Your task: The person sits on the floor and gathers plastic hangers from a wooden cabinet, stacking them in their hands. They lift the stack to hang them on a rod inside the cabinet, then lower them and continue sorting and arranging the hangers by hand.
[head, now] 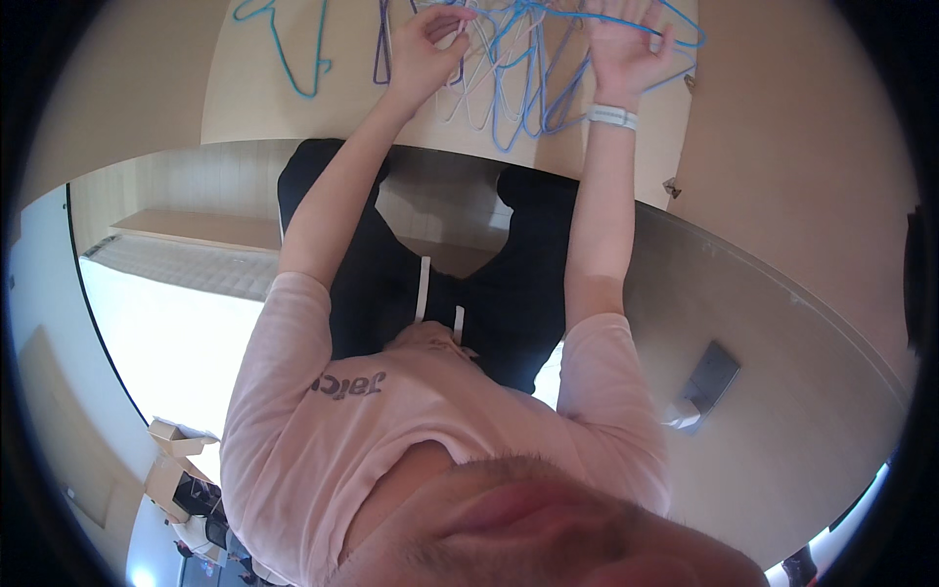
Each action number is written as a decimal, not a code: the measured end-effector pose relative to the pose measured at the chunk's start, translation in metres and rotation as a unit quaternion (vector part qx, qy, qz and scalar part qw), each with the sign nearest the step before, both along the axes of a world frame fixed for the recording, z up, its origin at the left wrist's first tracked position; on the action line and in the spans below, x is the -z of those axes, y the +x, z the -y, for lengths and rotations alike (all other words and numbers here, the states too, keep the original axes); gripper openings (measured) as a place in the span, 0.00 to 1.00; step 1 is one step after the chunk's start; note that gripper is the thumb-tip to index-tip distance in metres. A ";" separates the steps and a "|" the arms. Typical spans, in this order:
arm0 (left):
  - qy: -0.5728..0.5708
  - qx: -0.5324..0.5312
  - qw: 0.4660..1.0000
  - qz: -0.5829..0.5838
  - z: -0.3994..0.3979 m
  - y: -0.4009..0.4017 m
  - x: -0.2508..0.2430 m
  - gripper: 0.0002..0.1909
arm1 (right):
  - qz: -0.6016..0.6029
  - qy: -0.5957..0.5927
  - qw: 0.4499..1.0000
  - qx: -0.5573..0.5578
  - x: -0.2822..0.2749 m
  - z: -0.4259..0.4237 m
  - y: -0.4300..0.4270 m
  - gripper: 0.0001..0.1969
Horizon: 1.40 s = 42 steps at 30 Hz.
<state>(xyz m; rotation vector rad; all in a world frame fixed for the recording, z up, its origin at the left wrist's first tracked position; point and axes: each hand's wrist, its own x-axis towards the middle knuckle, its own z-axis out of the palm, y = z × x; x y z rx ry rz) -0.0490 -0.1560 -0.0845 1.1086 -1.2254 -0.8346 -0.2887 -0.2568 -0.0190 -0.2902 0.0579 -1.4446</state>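
My left hand [433, 51] is at the top of the view, its thumb and forefinger pinched on a thin pale hanger [461, 27]. My right hand [623, 51] is turned palm up beside a heap of hangers, and its fingertips run out of the top edge. A bright blue hanger [609, 16] crosses over that palm; whether the fingers grip it is hidden. Between and below both hands spread several tangled hangers [506, 95] in blue, white, pink and purple. They lie on a light wooden board [345, 117].
A teal hanger [282, 55] lies apart at the left, near a purple hanger [382, 44]. Metal hinges [671, 188] sit on the board's right edge. Below right is a grey-brown panel [763, 293] with a metal plate [715, 374]. Cardboard boxes [172, 440] stand at lower left.
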 end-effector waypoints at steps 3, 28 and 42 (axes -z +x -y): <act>0.002 0.006 1.000 0.013 0.003 0.002 0.001 0.14 | 0.030 0.047 0.998 0.024 0.033 0.024 -0.053 0.24; 0.019 -0.067 0.982 0.173 0.004 0.001 0.019 0.13 | -0.661 0.118 0.726 -0.149 0.028 -0.037 -0.092 0.29; -0.010 -0.065 0.979 0.195 0.004 -0.005 0.014 0.14 | -0.533 0.112 0.811 -0.213 0.052 -0.049 0.008 0.16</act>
